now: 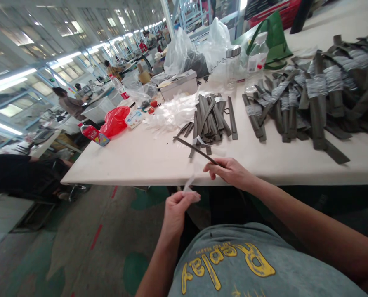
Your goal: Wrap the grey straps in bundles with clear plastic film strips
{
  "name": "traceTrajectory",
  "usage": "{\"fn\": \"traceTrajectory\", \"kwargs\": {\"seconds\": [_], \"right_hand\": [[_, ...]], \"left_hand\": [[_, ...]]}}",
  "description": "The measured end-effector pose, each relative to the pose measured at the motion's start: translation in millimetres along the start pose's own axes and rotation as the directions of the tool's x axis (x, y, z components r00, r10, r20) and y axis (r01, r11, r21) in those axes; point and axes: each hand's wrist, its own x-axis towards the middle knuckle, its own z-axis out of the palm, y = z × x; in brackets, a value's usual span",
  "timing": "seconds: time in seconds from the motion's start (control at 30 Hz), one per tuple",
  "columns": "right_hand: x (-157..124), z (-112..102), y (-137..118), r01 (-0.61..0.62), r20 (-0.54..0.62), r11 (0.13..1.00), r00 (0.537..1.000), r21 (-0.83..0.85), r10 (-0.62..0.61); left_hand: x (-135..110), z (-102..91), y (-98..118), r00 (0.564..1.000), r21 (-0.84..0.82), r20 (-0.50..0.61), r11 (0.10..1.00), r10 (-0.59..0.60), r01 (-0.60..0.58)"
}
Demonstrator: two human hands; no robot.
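My right hand [230,171] is closed around a thin dark grey strip [196,149], which points up and left over the table edge. Below and to the left, my left hand [179,203] pinches a small piece of clear plastic film [189,182]. A loose pile of dark grey strips [209,119] lies on the table just beyond my hands. Farther right are many bundles of similar strips [318,99], wrapped round with clear film. Crumpled clear plastic [176,113] lies left of the loose pile.
On the pale table [131,165] are a drink bottle [94,134], a red plastic bag [115,121], a lidded jar [232,66], a clear bottle [258,57] and a green bag [277,41]. A grey box [179,84] stands behind. Other people work at tables on the left.
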Motion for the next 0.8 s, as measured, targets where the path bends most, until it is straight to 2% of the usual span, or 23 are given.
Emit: {"fn": "traceTrajectory", "kwargs": {"seconds": [0.03,0.07,0.1,0.13,0.2,0.23,0.27,0.3,0.33,0.4,0.43,0.5,0.57,0.63,0.73,0.8], "right_hand": [[-5.4,-3.0,2.1,-0.025,0.024,1.000,0.999,0.008,0.025],[-11.3,-5.7,4.7,-0.055,0.052,0.998,0.997,0.027,0.053],[-17.4,-7.6,7.9,-0.084,0.083,0.995,0.993,0.052,0.080],[-23.6,-8.7,11.5,-0.113,0.114,0.991,0.988,0.074,0.104],[-35.2,-7.8,19.3,-0.161,0.161,0.982,0.976,0.095,0.145],[-40.3,-5.8,23.1,-0.181,0.182,0.979,0.970,0.098,0.161],[-44.7,-3.0,26.5,-0.199,0.203,0.975,0.963,0.100,0.175],[-48.4,0.4,29.4,-0.214,0.218,0.972,0.957,0.097,0.189],[-51.5,4.3,31.5,-0.225,0.229,0.970,0.952,0.087,0.201],[-56.2,12.4,33.5,-0.240,0.246,0.970,0.943,0.034,0.225],[-58.0,16.1,33.5,-0.233,0.243,0.972,0.943,-0.011,0.228],[-61.2,22.2,32.2,-0.163,0.219,0.978,0.957,-0.131,0.189],[-64.3,26.3,30.4,-0.028,0.183,0.963,0.980,-0.267,0.079],[-67.3,28.9,29.0,0.119,0.167,0.917,0.984,-0.381,-0.058],[-71.0,32.1,27.3,0.266,0.176,0.845,0.963,-0.464,-0.206],[-72.2,34.5,26.3,0.322,0.185,0.812,0.946,-0.487,-0.265]], "left_hand": [[1.2,-18.0,10.9,0.990,-0.082,-0.125,0.993,0.069,-0.080],[1.4,-38.9,23.3,0.953,-0.160,-0.262,0.967,0.152,-0.198],[0.2,-61.0,36.2,0.898,-0.211,-0.379,0.923,0.226,-0.322],[-2.2,-82.7,48.6,0.822,-0.237,-0.491,0.863,0.289,-0.445],[-9.5,-117.4,67.0,0.695,-0.272,-0.623,0.734,0.359,-0.622],[-13.2,-127.4,71.0,0.661,-0.292,-0.663,0.691,0.352,-0.661],[-16.3,-131.4,70.8,0.657,-0.328,-0.687,0.674,0.311,-0.662],[-18.3,-129.6,66.5,0.682,-0.386,-0.694,0.681,0.230,-0.623],[-19.1,-122.6,58.5,0.725,-0.465,-0.679,0.699,0.112,-0.544],[-17.2,-98.4,35.9,0.803,-0.651,-0.573,0.688,-0.168,-0.321],[-14.9,-84.2,23.8,0.823,-0.726,-0.496,0.652,-0.278,-0.217],[-9.2,-58.4,4.1,0.840,-0.811,-0.378,0.577,-0.389,-0.097],[-3.9,-40.5,-6.3,0.850,-0.838,-0.328,0.541,-0.411,-0.062],[-0.5,-30.7,-8.2,0.859,-0.841,-0.314,0.539,-0.405,-0.053],[1.2,-23.5,-5.1,0.879,-0.835,-0.289,0.549,-0.378,-0.038],[1.0,-19.5,-4.1,0.902,-0.836,-0.261,0.548,-0.344,-0.033]]}}
